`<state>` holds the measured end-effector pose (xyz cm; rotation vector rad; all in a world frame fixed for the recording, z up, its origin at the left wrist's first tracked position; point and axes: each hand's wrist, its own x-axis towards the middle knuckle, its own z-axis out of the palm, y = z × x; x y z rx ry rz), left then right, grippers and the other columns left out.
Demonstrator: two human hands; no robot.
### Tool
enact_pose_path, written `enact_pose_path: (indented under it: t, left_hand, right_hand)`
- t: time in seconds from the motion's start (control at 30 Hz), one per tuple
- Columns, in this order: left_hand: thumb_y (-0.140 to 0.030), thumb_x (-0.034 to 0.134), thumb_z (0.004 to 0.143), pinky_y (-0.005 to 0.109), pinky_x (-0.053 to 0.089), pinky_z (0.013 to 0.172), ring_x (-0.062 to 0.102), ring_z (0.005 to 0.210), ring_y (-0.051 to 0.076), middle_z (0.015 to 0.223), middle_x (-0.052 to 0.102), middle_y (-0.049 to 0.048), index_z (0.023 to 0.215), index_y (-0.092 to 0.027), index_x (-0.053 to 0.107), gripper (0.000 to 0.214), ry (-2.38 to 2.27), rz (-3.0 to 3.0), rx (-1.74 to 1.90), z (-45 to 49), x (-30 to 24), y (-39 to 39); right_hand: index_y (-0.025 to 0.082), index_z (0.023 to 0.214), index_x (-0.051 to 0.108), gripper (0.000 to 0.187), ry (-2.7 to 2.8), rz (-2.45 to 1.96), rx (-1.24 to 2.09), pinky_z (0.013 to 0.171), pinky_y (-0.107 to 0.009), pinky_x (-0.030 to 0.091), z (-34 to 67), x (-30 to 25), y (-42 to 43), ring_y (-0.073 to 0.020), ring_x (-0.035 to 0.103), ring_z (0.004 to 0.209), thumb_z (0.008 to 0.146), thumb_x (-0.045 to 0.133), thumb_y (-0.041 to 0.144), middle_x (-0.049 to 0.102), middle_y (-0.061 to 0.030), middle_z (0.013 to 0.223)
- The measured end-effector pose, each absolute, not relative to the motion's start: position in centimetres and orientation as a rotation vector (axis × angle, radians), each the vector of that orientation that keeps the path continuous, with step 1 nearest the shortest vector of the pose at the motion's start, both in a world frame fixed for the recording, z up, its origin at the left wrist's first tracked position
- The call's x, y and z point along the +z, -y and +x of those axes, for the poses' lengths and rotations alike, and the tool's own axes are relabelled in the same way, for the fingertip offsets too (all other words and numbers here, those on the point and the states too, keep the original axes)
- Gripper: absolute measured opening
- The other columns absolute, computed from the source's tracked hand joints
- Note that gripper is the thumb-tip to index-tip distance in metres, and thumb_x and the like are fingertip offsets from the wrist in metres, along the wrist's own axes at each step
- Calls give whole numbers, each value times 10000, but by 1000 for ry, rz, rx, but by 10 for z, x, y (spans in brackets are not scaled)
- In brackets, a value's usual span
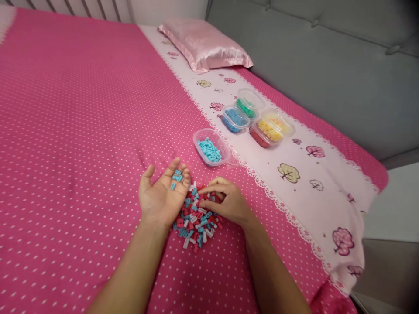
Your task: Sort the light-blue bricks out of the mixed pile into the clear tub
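Observation:
My left hand [163,192] is turned palm up with its fingers slightly curled, and several small light-blue building bricks [177,178] rest on its fingers. Just to its right lies a mixed pile of building bricks [196,222] in red, white and light blue. My right hand [229,200] reaches over the upper right of this pile, thumb and index finger apart at the bricks; no brick shows between them. Beyond the hands stands an open clear plastic tub [225,158] of light-blue bricks [209,150].
Farther back are clear tubs with blue bricks [235,120], green bricks [246,107], yellow bricks [270,130] and red bricks [260,138]. Everything sits on a pink dotted bedspread [81,131]. A pink pillow [209,43] lies near the grey padded headboard [310,65].

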<state>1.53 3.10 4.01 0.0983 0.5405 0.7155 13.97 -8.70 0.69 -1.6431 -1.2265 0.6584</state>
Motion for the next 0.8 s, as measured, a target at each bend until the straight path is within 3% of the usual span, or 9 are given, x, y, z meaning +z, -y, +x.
enact_pose_path:
  t: [0.27,0.47,0.53,0.7,0.8]
  left_hand:
    - [-399,439,809,300,544,653,587,741,175,795,584,107,943,-82,592,376,-563,49,803,13,39,-35]
    - [-401,422,813,280,526,647,576,724,164,777,576,105,875,-78,603,375,-551,77,790,13,36,-36]
    - [-401,406,819,262,509,601,558,677,151,758,572,100,860,-85,607,377,-544,101,775,13,36,-35]
    - [-390,371,838,202,396,435,472,543,116,694,545,76,830,-105,605,368,-535,154,732,12,40,-35]
    - [-360,342,861,182,337,380,432,488,96,661,520,53,793,-121,593,353,-565,191,723,13,43,-34]
  right_hand:
    - [199,798,721,120,993,-1821,245,536,-247,371,152,-8,82,-89,385,503,754,616,238,560,1,705]
    - [166,832,683,161,715,-1760,331,424,-225,242,157,-15,84,-59,298,440,746,577,250,566,7,741]
    - [174,826,680,150,750,-1719,351,434,-221,263,155,-12,86,-60,315,453,736,577,236,574,5,763]
    - [222,808,722,134,1122,-1693,371,654,-273,448,149,-1,87,-120,514,676,711,630,225,564,-25,870]
    - [245,820,733,120,1221,-1724,366,811,-329,456,147,-2,85,-171,558,851,715,684,279,574,-37,890]
